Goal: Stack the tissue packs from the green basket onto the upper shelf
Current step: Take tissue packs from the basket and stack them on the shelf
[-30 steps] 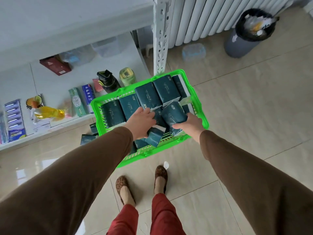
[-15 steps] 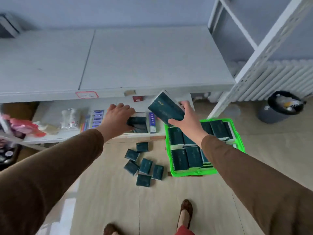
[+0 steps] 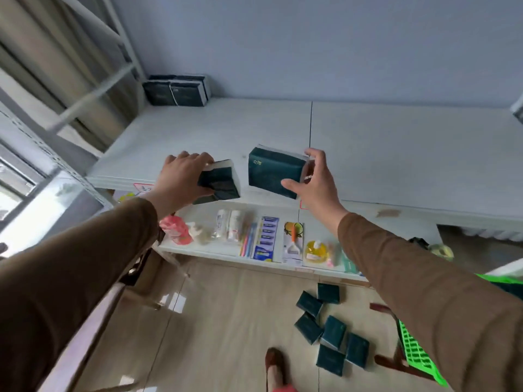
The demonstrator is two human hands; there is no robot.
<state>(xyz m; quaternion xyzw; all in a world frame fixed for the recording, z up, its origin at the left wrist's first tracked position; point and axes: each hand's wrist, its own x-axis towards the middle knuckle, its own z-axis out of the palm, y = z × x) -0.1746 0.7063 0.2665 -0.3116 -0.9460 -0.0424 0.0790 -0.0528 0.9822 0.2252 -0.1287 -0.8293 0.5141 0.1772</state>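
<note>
My left hand [image 3: 181,176] grips a dark green tissue pack [image 3: 219,183] from above, at the front edge of the white upper shelf [image 3: 382,154]. Just to its right, my right hand [image 3: 314,182] holds a second dark green tissue pack [image 3: 273,172] by its right end, tilted above the same edge. A stack of dark tissue packs [image 3: 177,90] stands in the shelf's back left corner against the wall. Only a corner of the green basket [image 3: 416,355] shows at the lower right, mostly hidden by my right sleeve.
Several dark tissue packs [image 3: 329,332] lie scattered on the tiled floor beside the basket. The lower shelf [image 3: 215,250] carries small packaged goods, among them toothbrushes [image 3: 249,239] and a yellow pouch [image 3: 315,250]. White shelf uprights rise at the left. My foot [image 3: 276,366] is below.
Both hands lifted a tissue pack each out of the green basket and rose to the upper shelf's front edge. The view swung left, showing the stacked packs in the back corner.
</note>
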